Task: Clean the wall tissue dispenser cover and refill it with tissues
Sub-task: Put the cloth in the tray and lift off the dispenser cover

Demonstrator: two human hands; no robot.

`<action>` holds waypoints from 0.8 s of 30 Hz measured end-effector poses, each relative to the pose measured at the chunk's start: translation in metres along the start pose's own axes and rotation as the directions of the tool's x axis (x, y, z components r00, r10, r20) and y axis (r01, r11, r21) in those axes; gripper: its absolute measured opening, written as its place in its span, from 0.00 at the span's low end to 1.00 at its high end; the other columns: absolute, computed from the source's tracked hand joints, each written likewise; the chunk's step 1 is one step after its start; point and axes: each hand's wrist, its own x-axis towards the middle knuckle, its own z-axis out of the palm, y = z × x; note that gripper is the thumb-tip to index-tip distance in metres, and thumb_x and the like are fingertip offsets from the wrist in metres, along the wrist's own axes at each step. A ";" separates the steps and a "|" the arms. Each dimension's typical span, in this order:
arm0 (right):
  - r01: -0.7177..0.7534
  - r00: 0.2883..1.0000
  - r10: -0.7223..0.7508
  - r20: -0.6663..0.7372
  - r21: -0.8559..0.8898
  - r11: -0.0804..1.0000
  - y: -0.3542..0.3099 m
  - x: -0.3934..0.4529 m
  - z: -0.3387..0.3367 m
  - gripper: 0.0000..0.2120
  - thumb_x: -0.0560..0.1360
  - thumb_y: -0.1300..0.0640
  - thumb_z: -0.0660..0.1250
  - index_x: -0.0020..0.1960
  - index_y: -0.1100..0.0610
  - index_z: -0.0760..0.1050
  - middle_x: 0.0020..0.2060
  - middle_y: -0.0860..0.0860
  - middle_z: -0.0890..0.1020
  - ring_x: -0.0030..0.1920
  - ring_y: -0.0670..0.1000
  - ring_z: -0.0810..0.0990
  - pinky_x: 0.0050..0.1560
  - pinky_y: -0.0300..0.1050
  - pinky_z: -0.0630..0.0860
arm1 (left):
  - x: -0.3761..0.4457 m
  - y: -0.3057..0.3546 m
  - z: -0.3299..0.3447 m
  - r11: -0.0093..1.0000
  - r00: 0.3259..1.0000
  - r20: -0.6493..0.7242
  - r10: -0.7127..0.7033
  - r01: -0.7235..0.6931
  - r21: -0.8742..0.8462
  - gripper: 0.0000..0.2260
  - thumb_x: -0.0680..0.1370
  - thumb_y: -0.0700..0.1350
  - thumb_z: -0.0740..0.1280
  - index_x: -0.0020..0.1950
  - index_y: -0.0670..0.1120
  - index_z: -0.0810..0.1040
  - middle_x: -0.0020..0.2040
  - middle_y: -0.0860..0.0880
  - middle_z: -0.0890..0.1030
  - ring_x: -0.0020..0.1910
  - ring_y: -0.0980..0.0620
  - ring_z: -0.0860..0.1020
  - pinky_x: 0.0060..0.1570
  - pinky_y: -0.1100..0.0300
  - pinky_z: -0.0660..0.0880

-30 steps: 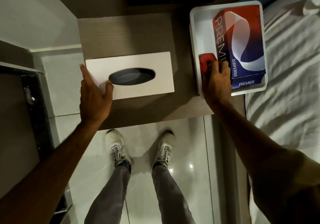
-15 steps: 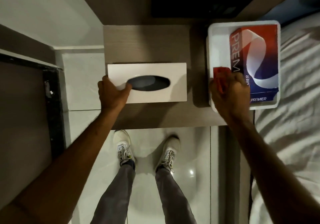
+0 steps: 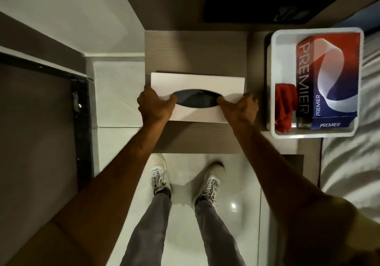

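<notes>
A white tissue dispenser cover (image 3: 197,80) with a dark oval slot lies flat on the wooden side table (image 3: 195,47). My left hand (image 3: 154,106) grips its left end, thumb at the slot's edge. My right hand (image 3: 240,109) grips its right end the same way. To the right, a white tray (image 3: 273,64) holds a red and blue PREMIER tissue box (image 3: 329,76) and a crumpled red cloth (image 3: 284,105) beside it.
A bed with a white sheet (image 3: 357,162) runs along the right. A dark flat panel (image 3: 267,8) lies at the table's back. White tiled floor (image 3: 236,193) and my shoes are below; a dark door frame (image 3: 80,121) stands at the left.
My right hand has let go of the red cloth in the tray and moved left onto the cover's right end. My left hand stays on the left end.
</notes>
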 end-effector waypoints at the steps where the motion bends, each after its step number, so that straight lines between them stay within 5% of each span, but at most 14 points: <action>1: 0.013 1.000 -0.013 0.003 -0.021 1.000 0.000 0.002 -0.002 0.42 0.68 0.40 0.78 0.72 0.61 0.69 0.70 0.59 0.72 0.70 0.59 0.72 0.68 0.52 0.72 | 0.000 0.000 0.000 1.000 1.000 -0.001 0.000 0.000 0.005 0.34 0.74 0.55 0.77 0.74 0.42 0.70 0.71 0.40 0.75 0.71 0.40 0.74 0.67 0.46 0.77; 6: 0.108 0.994 -0.110 -0.009 -0.113 0.988 0.004 0.005 -0.006 0.38 0.68 0.39 0.78 0.68 0.62 0.74 0.67 0.60 0.77 0.67 0.61 0.75 0.65 0.51 0.74 | -0.002 0.003 0.001 1.000 1.000 0.012 0.023 -0.023 -0.007 0.36 0.74 0.52 0.77 0.77 0.44 0.66 0.73 0.41 0.74 0.73 0.39 0.72 0.71 0.44 0.73; 17: 0.056 0.997 -0.049 0.063 -0.102 0.993 -0.005 0.014 -0.014 0.45 0.64 0.37 0.79 0.72 0.59 0.69 0.69 0.58 0.74 0.68 0.60 0.74 0.65 0.55 0.76 | -0.004 0.011 -0.004 0.998 0.996 0.087 0.010 -0.004 -0.062 0.37 0.74 0.49 0.78 0.77 0.45 0.63 0.72 0.40 0.73 0.72 0.39 0.75 0.71 0.43 0.75; 24: 0.133 0.991 -0.128 0.050 -0.117 0.984 -0.010 0.018 -0.019 0.43 0.64 0.38 0.79 0.70 0.60 0.71 0.68 0.57 0.74 0.69 0.59 0.71 0.62 0.49 0.72 | 0.000 0.010 -0.006 0.997 0.996 0.085 -0.009 0.016 -0.079 0.37 0.74 0.49 0.78 0.77 0.44 0.62 0.71 0.40 0.74 0.71 0.39 0.75 0.70 0.44 0.75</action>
